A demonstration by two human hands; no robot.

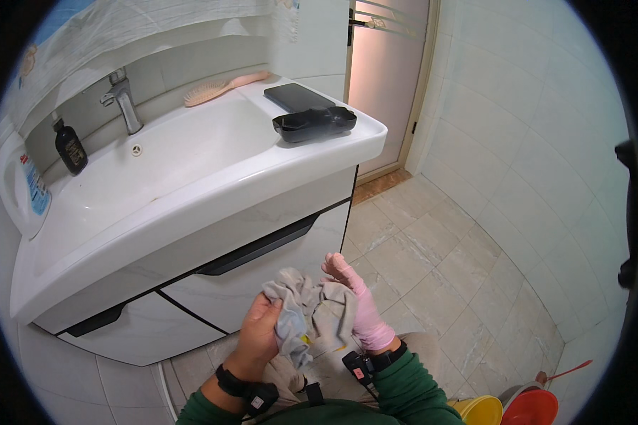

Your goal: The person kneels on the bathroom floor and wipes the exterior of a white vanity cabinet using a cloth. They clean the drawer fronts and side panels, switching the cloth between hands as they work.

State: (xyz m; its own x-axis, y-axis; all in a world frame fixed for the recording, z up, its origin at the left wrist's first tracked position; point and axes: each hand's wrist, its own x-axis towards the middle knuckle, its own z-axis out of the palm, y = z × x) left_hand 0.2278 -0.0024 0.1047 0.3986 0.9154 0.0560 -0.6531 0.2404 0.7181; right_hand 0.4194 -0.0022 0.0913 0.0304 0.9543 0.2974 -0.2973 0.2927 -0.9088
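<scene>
My left hand (pixel 260 327) is bare and pinches a crumpled grey cloth (pixel 290 294) with pale blue and yellow patches. The cloth bunches between both hands, and its right part lies against the palm side of my right hand (pixel 365 312). That hand wears a pink glove; its fingers point up, stretched out and close together. Part of the palm is hidden behind the cloth. Each wrist carries a black strap with a small black device, below green sleeves.
Ahead is a white washbasin (pixel 191 142) with a chrome tap (pixel 122 105), a pink hairbrush (pixel 223 87), a dark bottle (pixel 69 147), a white jug (pixel 25 188), a flat black case (pixel 298 97) and a black tray (pixel 315 125). Yellow (pixel 482 411) and red buckets (pixel 532 409) stand lower right.
</scene>
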